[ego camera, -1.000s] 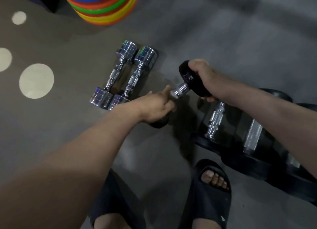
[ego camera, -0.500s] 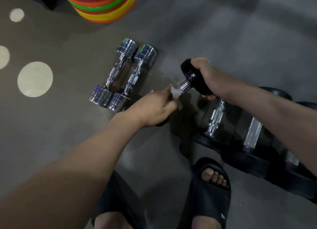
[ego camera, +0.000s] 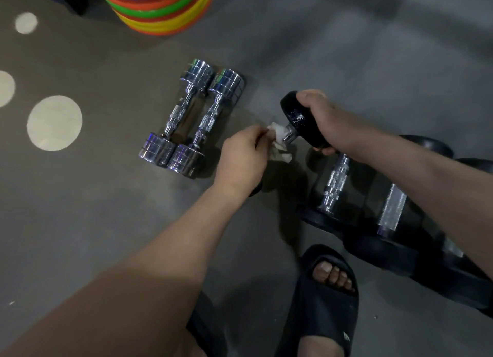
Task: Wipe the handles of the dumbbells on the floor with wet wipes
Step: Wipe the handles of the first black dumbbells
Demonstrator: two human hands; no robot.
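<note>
Left hand (ego camera: 242, 159) had its fingers curled round a crumpled white wet wipe (ego camera: 278, 141), pressing it against the chrome handle of a black dumbbell (ego camera: 301, 119). Just left of that hand, two chrome dumbbells (ego camera: 192, 116) lay side by side on the floor (ego camera: 80, 209). To its right, the right hand (ego camera: 329, 124) gripped the black dumbbell's upper head, holding it tilted. Below the right hand, more black dumbbells (ego camera: 336, 183) lay in a row.
</note>
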